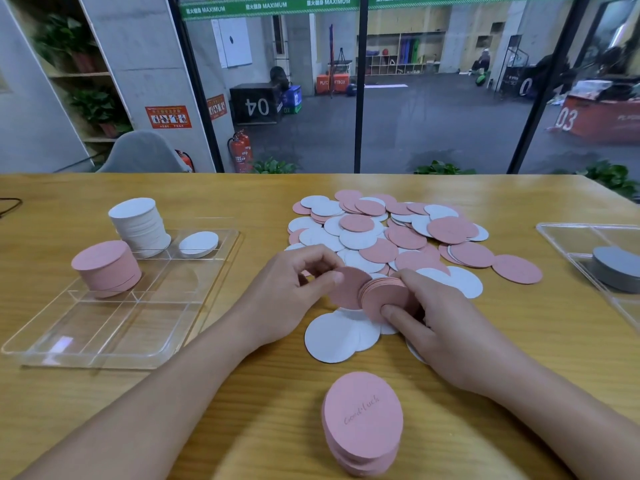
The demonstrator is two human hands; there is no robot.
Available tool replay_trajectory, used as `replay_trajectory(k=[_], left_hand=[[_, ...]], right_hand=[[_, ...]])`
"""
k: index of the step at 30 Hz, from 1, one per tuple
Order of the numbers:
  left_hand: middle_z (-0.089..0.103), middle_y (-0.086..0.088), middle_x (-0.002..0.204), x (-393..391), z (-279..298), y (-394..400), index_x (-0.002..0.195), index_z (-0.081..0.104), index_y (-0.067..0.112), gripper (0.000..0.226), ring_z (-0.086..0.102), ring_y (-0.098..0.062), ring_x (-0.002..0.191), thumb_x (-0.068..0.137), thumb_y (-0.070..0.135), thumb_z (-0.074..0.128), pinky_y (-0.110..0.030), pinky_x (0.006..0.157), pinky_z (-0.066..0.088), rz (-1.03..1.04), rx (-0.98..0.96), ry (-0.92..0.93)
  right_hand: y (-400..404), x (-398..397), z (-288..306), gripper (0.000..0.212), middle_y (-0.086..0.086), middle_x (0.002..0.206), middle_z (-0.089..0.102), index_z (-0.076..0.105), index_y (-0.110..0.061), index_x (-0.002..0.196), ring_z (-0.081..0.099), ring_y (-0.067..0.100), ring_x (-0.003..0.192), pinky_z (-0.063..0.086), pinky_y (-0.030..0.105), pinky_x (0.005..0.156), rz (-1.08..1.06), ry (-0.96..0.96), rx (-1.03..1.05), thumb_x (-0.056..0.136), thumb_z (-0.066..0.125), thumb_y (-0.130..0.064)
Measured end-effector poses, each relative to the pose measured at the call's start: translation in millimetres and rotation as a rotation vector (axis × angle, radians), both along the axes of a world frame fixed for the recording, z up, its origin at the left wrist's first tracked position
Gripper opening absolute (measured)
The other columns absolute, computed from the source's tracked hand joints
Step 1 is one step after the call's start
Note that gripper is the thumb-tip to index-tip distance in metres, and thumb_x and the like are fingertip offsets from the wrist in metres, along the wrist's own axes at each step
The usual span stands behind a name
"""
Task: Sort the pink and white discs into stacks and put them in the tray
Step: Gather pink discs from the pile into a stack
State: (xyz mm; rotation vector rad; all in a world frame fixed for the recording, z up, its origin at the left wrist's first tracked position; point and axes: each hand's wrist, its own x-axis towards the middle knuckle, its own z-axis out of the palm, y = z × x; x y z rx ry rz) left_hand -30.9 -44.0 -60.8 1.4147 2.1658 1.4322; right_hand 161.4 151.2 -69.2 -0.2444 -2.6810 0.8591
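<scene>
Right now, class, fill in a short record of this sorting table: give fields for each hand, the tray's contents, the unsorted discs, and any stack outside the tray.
left hand: pinches one pink disc on edge
right hand: holds a bundle of pink discs on edge
clear tray: tall white stack, pink stack, low white stack, each in its own compartment
loose pile: pink and white discs mixed, behind the hands
near pink stack: on the table, outside the tray
second tray: far right, holds grey discs

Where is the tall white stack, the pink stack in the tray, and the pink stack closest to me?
tall white stack [138,225]: head view, on its side.
pink stack in the tray [104,263]: head view, on its top disc.
nearest pink stack [363,415]: head view, on the top disc's writing.
</scene>
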Motion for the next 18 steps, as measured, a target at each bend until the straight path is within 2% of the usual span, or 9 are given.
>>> replay_trajectory(k=[3,6,7,9,11,13,14,16,18], left_hand=[[0.08,0.006,0.103,5,-5,5,0.11,0.083,0.023,0.019,0.069,-0.014,0.089,0.11,0.014,0.066,-0.032,0.078,0.056,-0.094,-0.025,-0.09],[0.083,0.009,0.112,12,-8,9,0.122,0.083,0.024,0.027,0.073,-0.006,0.099,0.113,0.011,0.061,-0.028,0.084,0.056,-0.145,-0.048,-0.103],[0.083,0.013,0.112,11,-8,10,0.121,0.084,0.024,0.027,0.073,-0.003,0.102,0.113,0.012,0.062,-0.025,0.087,0.055,-0.111,-0.039,-0.074],[0.078,0.024,0.112,0,-7,10,0.121,0.083,0.03,0.023,0.069,0.003,0.106,0.11,0.019,0.067,-0.023,0.093,0.053,0.087,-0.04,0.064],[0.069,0.03,0.131,-16,-5,6,0.134,0.076,0.036,0.027,0.058,0.005,0.122,0.108,0.032,0.069,-0.024,0.106,0.048,0.269,-0.149,0.198],[0.063,0.02,0.149,-27,-4,1,0.147,0.067,0.037,0.039,0.051,-0.006,0.138,0.108,0.043,0.067,-0.029,0.111,0.043,0.322,-0.3,0.25],[0.065,0.018,0.146,-30,-5,-1,0.143,0.067,0.035,0.037,0.053,-0.011,0.138,0.108,0.046,0.066,-0.031,0.108,0.045,0.316,-0.348,0.262],[0.069,0.015,0.127,-29,-9,-1,0.124,0.067,0.029,0.025,0.058,-0.018,0.128,0.108,0.048,0.064,-0.033,0.098,0.048,0.281,-0.408,0.303],[0.067,0.014,0.136,-21,-10,-1,0.128,0.068,0.021,0.033,0.056,-0.018,0.132,0.109,0.047,0.063,-0.029,0.103,0.042,0.238,-0.454,0.36]], right_hand=[[-2,-1,1,0.022,-0.033,0.1,0.056,0.045,-0.05,0.096,0.055,0.004,0.09,0.042,0.021,0.069,0.004,0.015,0.017,0.105,0.062,-0.039],[-2,-1,0,0.013,-0.029,0.099,0.058,0.05,-0.043,0.101,0.056,0.008,0.087,0.044,0.025,0.07,0.0,0.007,0.013,0.106,0.062,-0.038],[-1,-2,-1,0.017,-0.027,0.097,0.058,0.048,-0.041,0.096,0.055,0.009,0.084,0.043,0.025,0.067,0.001,0.008,0.012,0.106,0.062,-0.038],[0,-2,-2,0.025,-0.026,0.093,0.058,0.043,-0.04,0.089,0.053,0.01,0.08,0.041,0.026,0.064,-0.007,0.006,0.007,0.106,0.061,-0.038],[0,-2,-2,0.025,-0.023,0.092,0.058,0.043,-0.038,0.089,0.052,0.012,0.078,0.042,0.027,0.064,-0.015,0.003,0.002,0.106,0.061,-0.039],[0,-2,-2,0.023,-0.024,0.093,0.058,0.044,-0.04,0.091,0.052,0.012,0.08,0.042,0.028,0.062,-0.015,-0.005,0.01,0.106,0.06,-0.04],[0,-2,-2,0.021,-0.025,0.094,0.058,0.044,-0.041,0.092,0.053,0.012,0.081,0.042,0.028,0.062,-0.013,-0.008,0.01,0.106,0.06,-0.04],[0,-1,-2,0.019,-0.025,0.094,0.059,0.046,-0.039,0.093,0.054,0.012,0.082,0.043,0.029,0.064,-0.004,-0.006,-0.004,0.107,0.06,-0.04],[0,-1,-1,0.018,-0.021,0.093,0.06,0.048,-0.035,0.094,0.054,0.013,0.081,0.046,0.03,0.067,-0.001,-0.001,-0.017,0.106,0.061,-0.039]])
